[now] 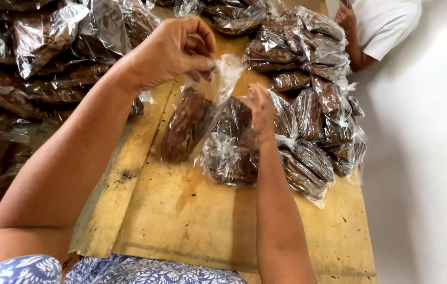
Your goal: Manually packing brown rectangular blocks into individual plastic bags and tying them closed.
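My left hand point(173, 50) is raised over the wooden table point(181, 215), its fingers pinching the top of a clear plastic bag point(229, 71). That bag hangs down and holds a long brown block point(181, 123) resting on the table. My right hand point(261, 110) reaches in from below, fingers together, touching the same bag's edge beside another wrapped brown packet point(229, 152). Part of the bag's opening is hidden behind my left fingers.
Many clear bags of brown blocks are stacked at the left point(39, 58) and in a pile at the right point(313, 100). Another person's arm in a white sleeve point(376, 26) is at the top right. A white floor point(423, 168) lies past the table's right edge.
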